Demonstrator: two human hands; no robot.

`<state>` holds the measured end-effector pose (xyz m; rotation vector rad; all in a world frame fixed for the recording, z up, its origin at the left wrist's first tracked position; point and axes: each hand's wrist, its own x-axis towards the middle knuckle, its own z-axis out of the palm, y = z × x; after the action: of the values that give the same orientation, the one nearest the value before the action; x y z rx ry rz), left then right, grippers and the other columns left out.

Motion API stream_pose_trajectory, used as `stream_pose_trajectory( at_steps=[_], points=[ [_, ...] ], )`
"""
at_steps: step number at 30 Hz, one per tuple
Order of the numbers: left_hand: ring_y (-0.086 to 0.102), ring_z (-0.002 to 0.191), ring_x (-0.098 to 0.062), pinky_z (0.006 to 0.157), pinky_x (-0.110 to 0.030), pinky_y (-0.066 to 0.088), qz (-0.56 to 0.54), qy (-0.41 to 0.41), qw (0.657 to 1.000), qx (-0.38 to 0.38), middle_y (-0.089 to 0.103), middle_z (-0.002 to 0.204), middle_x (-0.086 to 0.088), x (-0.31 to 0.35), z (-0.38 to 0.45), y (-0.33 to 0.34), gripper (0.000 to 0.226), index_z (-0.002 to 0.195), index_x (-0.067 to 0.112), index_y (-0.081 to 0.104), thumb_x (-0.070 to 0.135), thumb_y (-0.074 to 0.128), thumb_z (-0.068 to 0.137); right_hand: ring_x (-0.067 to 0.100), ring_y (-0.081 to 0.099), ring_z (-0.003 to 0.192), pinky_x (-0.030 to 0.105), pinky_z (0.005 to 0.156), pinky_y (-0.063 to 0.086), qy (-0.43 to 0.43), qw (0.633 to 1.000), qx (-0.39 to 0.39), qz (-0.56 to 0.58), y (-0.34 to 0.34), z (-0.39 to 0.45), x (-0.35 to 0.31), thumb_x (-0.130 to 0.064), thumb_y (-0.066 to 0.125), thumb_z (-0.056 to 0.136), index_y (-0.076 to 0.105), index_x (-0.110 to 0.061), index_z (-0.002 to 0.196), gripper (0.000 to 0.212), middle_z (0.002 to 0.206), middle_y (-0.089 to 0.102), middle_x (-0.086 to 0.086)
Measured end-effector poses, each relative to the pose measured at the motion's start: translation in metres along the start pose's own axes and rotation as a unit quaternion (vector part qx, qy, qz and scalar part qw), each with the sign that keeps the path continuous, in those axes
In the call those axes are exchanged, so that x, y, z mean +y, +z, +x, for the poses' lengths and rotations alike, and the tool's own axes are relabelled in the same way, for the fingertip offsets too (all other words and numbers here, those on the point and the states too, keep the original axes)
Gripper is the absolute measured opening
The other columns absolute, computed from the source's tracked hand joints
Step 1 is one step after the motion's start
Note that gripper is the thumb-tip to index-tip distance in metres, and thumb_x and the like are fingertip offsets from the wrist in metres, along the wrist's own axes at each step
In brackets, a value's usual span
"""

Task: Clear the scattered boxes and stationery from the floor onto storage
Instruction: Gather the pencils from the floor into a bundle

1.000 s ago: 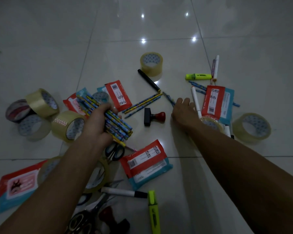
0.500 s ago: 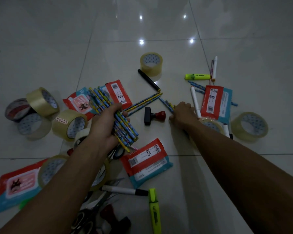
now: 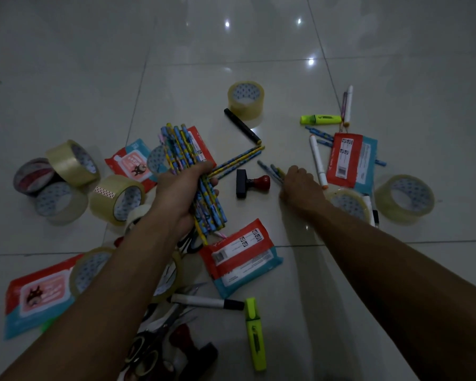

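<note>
Both bare forearms reach forward and down

The left hand (image 3: 177, 192) is curled in a full grip round a bundle of pencils (image 3: 188, 171); the right hand (image 3: 300, 185), knuckles up, pinches a few loose pencils (image 3: 272, 171) at floor level

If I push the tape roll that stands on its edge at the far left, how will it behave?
The tilted tape roll probably rolls, since its round rim meets the glossy floor. It leans on the dark roll, so it may tip flat. It is hollow, likely light.
</note>
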<state>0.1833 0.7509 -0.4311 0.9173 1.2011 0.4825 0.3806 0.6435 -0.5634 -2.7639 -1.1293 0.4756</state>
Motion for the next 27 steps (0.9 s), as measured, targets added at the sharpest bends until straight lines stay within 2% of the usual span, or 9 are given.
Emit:
stream_pose_trajectory(
  at_steps=[5,9,13,15,17,19,22,25,27],
  points=[
    [0.070,0.066,-0.014,0.063,-0.032,0.062,0.024,0.013,1.000,-0.008,0.070,0.081,-0.008,0.000,0.000,0.004,0.029,0.114,0.005,0.067,0.014,0.075,0.088,0.032,0.052,0.104,0.046,0.087,0.050,-0.017,0.998,0.026,-0.053,0.010,-0.013,0.004,-0.022,0.043,0.103,0.049,-0.004,0.118,0.024,0.117,0.051,0.017],
    [0.070,0.069,-0.015,0.069,-0.037,0.061,0.055,0.028,0.997,-0.036,0.070,0.084,-0.007,-0.002,-0.001,0.005,0.028,0.113,0.005,0.067,0.014,0.075,0.089,0.033,0.056,0.099,0.051,0.086,0.052,-0.011,0.999,0.037,-0.024,0.005,-0.011,0.006,-0.019,0.036,0.105,0.046,-0.006,0.118,0.020,0.114,0.055,0.018],
    [0.070,0.071,-0.014,0.068,-0.035,0.061,0.086,0.032,0.994,-0.057,0.069,0.084,-0.005,-0.007,-0.001,0.001,0.026,0.113,0.008,0.067,0.015,0.075,0.089,0.034,0.052,0.105,0.049,0.093,0.046,0.026,0.997,0.034,0.066,-0.008,-0.007,0.003,-0.013,0.048,0.100,0.044,-0.006,0.120,0.021,0.116,0.051,0.017],
    [0.070,0.071,-0.015,0.066,-0.035,0.061,0.082,0.031,0.995,-0.056,0.069,0.085,-0.006,-0.007,0.001,-0.001,0.027,0.113,0.008,0.067,0.015,0.075,0.088,0.032,0.050,0.101,0.045,0.088,0.045,0.024,0.992,0.046,0.114,-0.016,-0.004,-0.001,-0.008,0.050,0.098,0.042,-0.007,0.120,0.023,0.117,0.048,0.016],
    [0.070,0.071,-0.016,0.066,-0.035,0.061,0.068,0.026,0.996,-0.052,0.070,0.087,-0.008,-0.006,0.003,-0.004,0.028,0.114,0.007,0.067,0.014,0.075,0.088,0.022,0.048,0.084,0.038,0.074,0.046,0.002,0.985,0.059,0.161,-0.023,-0.002,-0.006,-0.001,0.049,0.096,0.041,-0.006,0.118,0.024,0.115,0.046,0.017],
    [0.070,0.071,-0.017,0.066,-0.034,0.061,0.053,0.024,0.997,-0.049,0.071,0.090,-0.009,-0.005,0.005,-0.006,0.029,0.114,0.006,0.068,0.013,0.076,0.087,0.011,0.039,0.072,0.027,0.060,0.037,-0.016,0.979,0.069,0.190,-0.031,-0.001,-0.013,0.004,0.046,0.094,0.040,-0.004,0.116,0.024,0.112,0.043,0.016],
    [0.071,0.072,-0.017,0.066,-0.034,0.061,0.043,0.025,0.998,-0.047,0.073,0.092,-0.010,-0.005,0.007,-0.008,0.030,0.115,0.007,0.068,0.015,0.076,0.088,0.013,0.040,0.075,0.026,0.059,0.030,-0.011,0.969,0.072,0.238,-0.048,0.000,-0.033,0.004,0.043,0.096,0.042,-0.003,0.115,0.020,0.107,0.040,0.011],
    [0.070,0.072,-0.016,0.066,-0.035,0.061,0.024,0.017,0.998,-0.049,0.072,0.092,-0.009,-0.007,0.010,-0.012,0.032,0.116,0.007,0.067,0.017,0.076,0.088,0.022,0.053,0.088,0.031,0.068,0.042,0.013,0.941,0.018,0.339,-0.061,-0.003,-0.057,-0.007,0.041,0.101,0.048,-0.005,0.113,0.013,0.101,0.051,0.010],
    [0.070,0.073,-0.017,0.067,-0.036,0.061,0.011,0.012,0.999,-0.050,0.072,0.091,-0.008,-0.007,0.012,-0.014,0.034,0.118,0.007,0.067,0.019,0.077,0.088,0.022,0.059,0.078,0.029,0.058,0.047,0.046,0.880,-0.066,0.468,-0.070,-0.011,-0.074,-0.008,0.043,0.102,0.053,-0.006,0.102,0.010,0.086,0.055,0.009]
  ],
)
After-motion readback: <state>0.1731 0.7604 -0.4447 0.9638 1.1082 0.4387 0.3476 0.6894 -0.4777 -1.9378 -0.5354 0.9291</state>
